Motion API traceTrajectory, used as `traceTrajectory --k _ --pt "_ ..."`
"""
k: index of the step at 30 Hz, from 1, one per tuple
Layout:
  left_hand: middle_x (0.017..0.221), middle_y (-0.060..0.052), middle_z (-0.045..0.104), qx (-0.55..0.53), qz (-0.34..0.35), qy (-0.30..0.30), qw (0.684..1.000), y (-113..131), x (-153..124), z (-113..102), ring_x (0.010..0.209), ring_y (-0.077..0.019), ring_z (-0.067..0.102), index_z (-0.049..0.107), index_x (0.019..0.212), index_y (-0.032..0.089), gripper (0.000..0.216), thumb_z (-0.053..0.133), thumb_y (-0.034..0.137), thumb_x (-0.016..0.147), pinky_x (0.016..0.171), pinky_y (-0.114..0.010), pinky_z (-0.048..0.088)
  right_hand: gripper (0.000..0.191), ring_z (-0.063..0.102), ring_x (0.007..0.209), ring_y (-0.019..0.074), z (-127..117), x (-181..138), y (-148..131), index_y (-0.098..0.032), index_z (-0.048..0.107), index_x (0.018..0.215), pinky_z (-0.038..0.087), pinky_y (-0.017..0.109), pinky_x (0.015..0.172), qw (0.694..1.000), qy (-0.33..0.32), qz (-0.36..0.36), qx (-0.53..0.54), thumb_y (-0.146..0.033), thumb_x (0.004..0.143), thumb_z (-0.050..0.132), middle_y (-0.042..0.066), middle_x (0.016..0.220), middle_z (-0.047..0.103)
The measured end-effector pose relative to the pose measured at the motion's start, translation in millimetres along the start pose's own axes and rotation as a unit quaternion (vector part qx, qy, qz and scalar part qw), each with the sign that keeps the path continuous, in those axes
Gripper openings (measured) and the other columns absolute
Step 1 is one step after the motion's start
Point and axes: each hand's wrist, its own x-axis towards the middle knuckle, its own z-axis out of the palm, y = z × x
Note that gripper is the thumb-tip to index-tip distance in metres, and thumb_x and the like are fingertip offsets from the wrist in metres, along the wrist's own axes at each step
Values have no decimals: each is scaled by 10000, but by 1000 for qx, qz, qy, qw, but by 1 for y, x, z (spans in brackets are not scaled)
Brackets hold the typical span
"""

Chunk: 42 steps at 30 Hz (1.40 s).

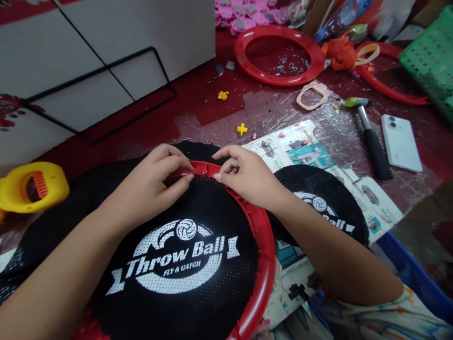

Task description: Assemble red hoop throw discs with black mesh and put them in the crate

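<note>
A black mesh disc [198,278] printed "Throw Ball" lies within a red plastic ring [264,255] in front of me. At the far side of the ring, my left hand [155,182] pinches the mesh edge between thumb and fingers. Just to its right, my right hand [244,172] has its thumb and curled fingers on the same edge, the index finger raised over the ring. A short bare stretch of ring with a small round post shows between the two hands. My forearms cover parts of the disc and ring.
Another printed mesh disc [318,193] lies on a printed card sheet [375,208] at right. Beyond are a hammer [368,137], a phone [401,141], a red ring [244,47] and a green basket [430,61]. A yellow plastic part [56,186] sits left, below a white box [141,28].
</note>
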Motion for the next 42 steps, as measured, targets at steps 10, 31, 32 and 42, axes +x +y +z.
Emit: traceTrajectory --k 10,31,32,42 --pt "1226 -110 472 86 91 -48 991 0 -8 1 1128 -284 514 635 1192 266 303 475 304 937 943 -490 466 259 568 643 112 3 2 0 -206 565 1012 413 248 624 999 29 -5 -19 -132 770 617 -47 694 614" --pt "1262 -172 488 153 43 -58 985 -3 -7 7 1140 -333 523 583 1235 187 390 451 399 937 936 -515 478 97 550 640 134 -10 -22 -36 -176 672 789 381 276 630 967 11 3 -256 -192 833 588 22 707 657" --pt "1259 -172 497 154 34 -54 986 -2 -6 7 1132 -329 530 572 1242 176 400 446 405 938 934 -507 480 156 546 625 144 -11 -26 -41 -173 670 715 374 288 621 954 -19 12 -299 -231 842 599 35 666 648" --pt "1061 -149 594 322 -108 -105 935 13 -21 -11 857 -298 621 482 1352 191 502 401 453 931 738 -433 510 214 605 711 241 4 -34 -32 -155 728 755 382 351 630 898 -92 -29 -429 -227 861 557 136 751 685"
